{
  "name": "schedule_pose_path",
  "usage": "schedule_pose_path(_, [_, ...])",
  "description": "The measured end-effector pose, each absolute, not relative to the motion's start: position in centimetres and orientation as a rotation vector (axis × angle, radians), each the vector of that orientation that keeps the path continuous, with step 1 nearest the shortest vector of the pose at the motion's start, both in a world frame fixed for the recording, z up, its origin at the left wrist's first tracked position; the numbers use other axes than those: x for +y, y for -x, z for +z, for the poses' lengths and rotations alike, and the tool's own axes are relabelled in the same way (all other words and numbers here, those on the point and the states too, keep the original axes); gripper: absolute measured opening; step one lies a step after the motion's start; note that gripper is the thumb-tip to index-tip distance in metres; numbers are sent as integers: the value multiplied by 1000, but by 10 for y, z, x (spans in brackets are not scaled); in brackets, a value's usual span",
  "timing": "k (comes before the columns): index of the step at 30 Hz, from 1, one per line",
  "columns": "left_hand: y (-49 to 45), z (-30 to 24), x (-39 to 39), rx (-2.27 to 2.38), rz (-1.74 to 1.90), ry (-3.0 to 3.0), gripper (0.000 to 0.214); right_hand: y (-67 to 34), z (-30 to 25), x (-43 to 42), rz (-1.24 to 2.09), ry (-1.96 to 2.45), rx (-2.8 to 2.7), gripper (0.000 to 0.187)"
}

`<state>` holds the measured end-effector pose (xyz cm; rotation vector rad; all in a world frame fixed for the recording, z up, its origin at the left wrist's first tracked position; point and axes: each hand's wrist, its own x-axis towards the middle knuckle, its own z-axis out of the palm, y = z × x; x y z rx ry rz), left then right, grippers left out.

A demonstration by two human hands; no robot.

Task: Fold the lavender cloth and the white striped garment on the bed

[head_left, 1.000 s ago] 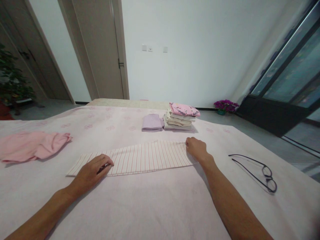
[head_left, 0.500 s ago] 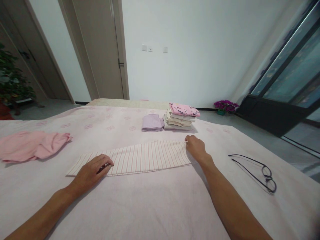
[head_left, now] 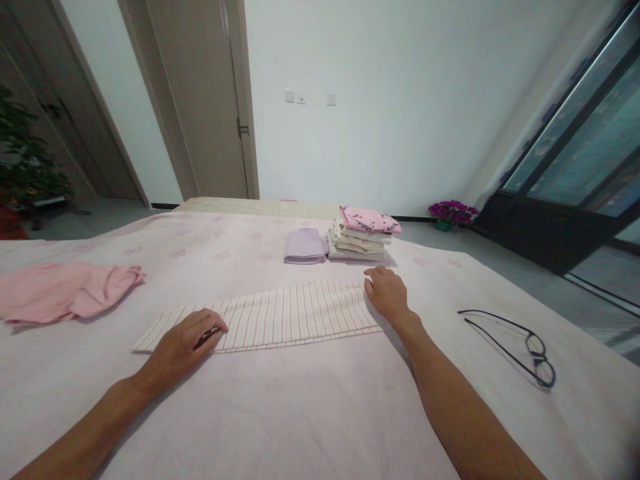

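A striped garment (head_left: 295,313), cream with thin reddish lines, lies folded into a long flat strip across the bed. My left hand (head_left: 193,333) rests on its left part, fingers lightly bent and a gap showing by the thumb. At the strip's right end, my right hand (head_left: 387,290) lies over the fabric with its fingertips apart, the index finger reaching out past the upper edge. Part of that end is hidden beneath the right hand.
Beyond the strip sit a folded lilac cloth (head_left: 305,247) and a stack of folded clothes (head_left: 360,237), topped by a pink printed one. A crumpled pink garment (head_left: 65,293) lies left. Black-framed glasses (head_left: 537,360) rest at right on the pale pink bed sheet (head_left: 310,420).
My right hand has loosened its pinch on the strip's right end and shifted slightly left, its index finger now extended. My left hand stays in place.
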<state>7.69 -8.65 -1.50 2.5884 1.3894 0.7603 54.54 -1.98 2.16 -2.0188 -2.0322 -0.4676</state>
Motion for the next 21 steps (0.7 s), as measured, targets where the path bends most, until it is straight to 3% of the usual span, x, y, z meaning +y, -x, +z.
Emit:
schedule_pose_path(5, [-70,-23,-81,1414,812,-2710,23,-532,1,-16,-332,1773,-2247,46])
schedule_pose_path(11, [-66,-32,-76,1491,680,-2765,33,-544,-30,-11,-307,1938,-2327,58])
schedule_pose_path(16, [-66,-34,-78,1529,619,-2775,38,-545,-20,-16,-416,1806,-2168,45])
schedule_pose_path(21, [-65,-35,-77,1521,617,-2788,38,-531,-2,-28,-276,1626,-2201,21])
